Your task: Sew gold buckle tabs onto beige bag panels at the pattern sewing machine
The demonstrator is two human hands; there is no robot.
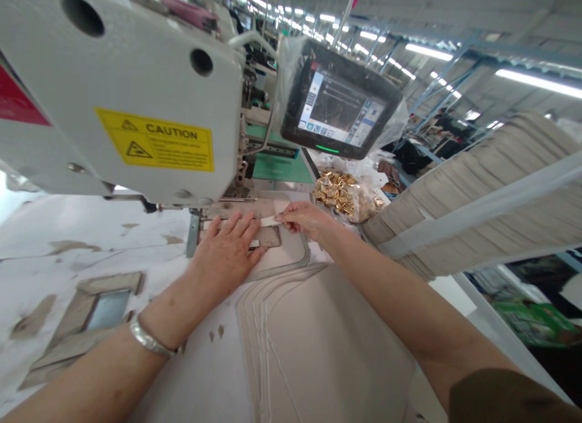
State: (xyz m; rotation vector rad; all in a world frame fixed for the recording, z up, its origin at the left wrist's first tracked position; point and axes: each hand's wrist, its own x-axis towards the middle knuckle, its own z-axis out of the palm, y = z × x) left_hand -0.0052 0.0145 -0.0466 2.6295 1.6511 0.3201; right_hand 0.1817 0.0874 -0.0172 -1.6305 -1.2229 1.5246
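Observation:
My left hand [230, 247] lies flat with its fingers stretched out over a clamp plate [270, 236] under the head of a sewing machine [182, 77]. Between thumb and fingers, my right hand [302, 220] pinches the end of a narrow pale strip [269, 221]. The strip runs left toward the fingertips of my left hand. Beneath both hands is a beige panel [291, 253] with a rounded corner. The needle area is hidden behind the machine head.
Stacked beige panels [336, 344] lie in front of me. A control screen [341, 105] stands behind the hands. Gold metal pieces [339, 193] sit in a plastic bag, beside a tall bundle of beige pieces [477, 199]. A taped rectangular opening [107, 311] is at left.

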